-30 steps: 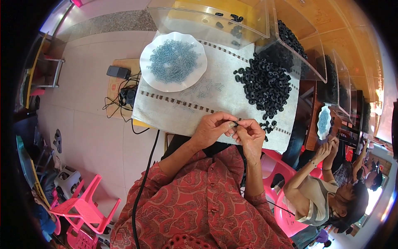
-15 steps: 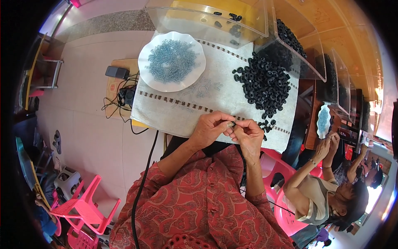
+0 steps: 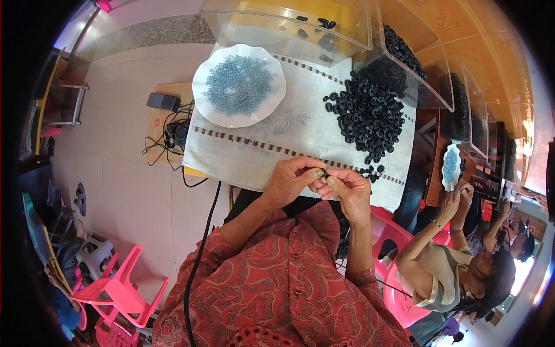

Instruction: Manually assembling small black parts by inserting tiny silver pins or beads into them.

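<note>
Just above the near edge of the cloth-covered table, my left hand [image 3: 289, 182] and my right hand [image 3: 351, 195] meet fingertip to fingertip. Both are closed in a pinch around a small black part [image 3: 324, 174], mostly hidden by the fingers. Right of centre on the cloth lies a heap of small black rounded parts [image 3: 370, 118], with a few loose ones [image 3: 373, 172] beside my right hand. A white plate with a wavy rim [image 3: 276, 104] stands at the far left, holding many tiny bluish, see-through pieces [image 3: 237, 84].
Clear plastic bins [image 3: 289, 34] line the far side; one at the right [image 3: 404, 55] holds more black parts. Cables and a black adapter [image 3: 163, 101] lie off the table's left edge. A co-worker [image 3: 439, 266] sits at the right. Pink chairs [image 3: 124, 289] stand lower left.
My right hand has turned slightly, its thumb and wrist shifting a little to the right and up. My left hand stays almost still, and the pinch between them remains.
</note>
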`<state>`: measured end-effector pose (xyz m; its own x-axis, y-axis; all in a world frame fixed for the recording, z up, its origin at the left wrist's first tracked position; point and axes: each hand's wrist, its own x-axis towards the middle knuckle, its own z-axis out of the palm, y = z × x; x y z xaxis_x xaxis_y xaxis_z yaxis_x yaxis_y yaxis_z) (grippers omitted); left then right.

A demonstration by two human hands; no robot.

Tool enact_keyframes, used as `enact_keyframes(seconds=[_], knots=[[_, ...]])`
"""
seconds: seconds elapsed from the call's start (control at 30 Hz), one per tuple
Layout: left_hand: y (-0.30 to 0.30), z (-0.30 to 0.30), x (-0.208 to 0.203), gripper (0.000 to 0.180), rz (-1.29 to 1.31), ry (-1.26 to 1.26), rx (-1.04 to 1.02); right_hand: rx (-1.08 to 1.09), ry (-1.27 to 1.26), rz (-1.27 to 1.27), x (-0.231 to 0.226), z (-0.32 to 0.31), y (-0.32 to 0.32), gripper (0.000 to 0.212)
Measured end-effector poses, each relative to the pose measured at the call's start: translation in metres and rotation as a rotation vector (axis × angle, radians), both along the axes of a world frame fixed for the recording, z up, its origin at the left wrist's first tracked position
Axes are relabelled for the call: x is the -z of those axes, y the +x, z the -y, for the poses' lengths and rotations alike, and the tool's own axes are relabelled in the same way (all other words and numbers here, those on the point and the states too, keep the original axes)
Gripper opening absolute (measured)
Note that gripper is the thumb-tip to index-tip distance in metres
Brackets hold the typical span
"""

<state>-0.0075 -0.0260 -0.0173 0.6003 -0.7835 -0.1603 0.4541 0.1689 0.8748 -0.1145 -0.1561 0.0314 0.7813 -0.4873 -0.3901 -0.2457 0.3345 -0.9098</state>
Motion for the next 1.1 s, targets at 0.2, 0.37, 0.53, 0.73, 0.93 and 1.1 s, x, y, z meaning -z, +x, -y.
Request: enact_keyframes(seconds=[0.2,0.37,0.53,0.73,0.93,1.1], knots=[[-0.002,-0.004,-0.002,0.016,-0.105,-0.025,0.101,-0.105,0.113,0.035,0.006,0.014,-0.010,0.010],[-0.002,-0.002,-0.002,0.015,-0.115,-0.024,0.134,-0.078,0.160,0.088,0.018,0.016,-0.015,0.008],[-0.001,-0.003,0.000,0.013,-0.105,-0.047,0.148,-0.092,0.157,0.056,0.019,0.014,-0.010,0.008],[0.002,-0.004,0.004,0.013,-0.153,-0.128,0.139,-0.075,0.083,0.011,0.011,0.008,-0.004,0.011],[-0.004,-0.007,0.004,0.018,-0.244,-0.075,0.098,-0.044,-0.005,-0.081,0.002,-0.015,-0.016,0.011],[-0.006,-0.006,-0.006,0.021,-0.177,0.056,0.172,0.214,-0.889,-0.142,0.020,-0.004,-0.050,0.012]])
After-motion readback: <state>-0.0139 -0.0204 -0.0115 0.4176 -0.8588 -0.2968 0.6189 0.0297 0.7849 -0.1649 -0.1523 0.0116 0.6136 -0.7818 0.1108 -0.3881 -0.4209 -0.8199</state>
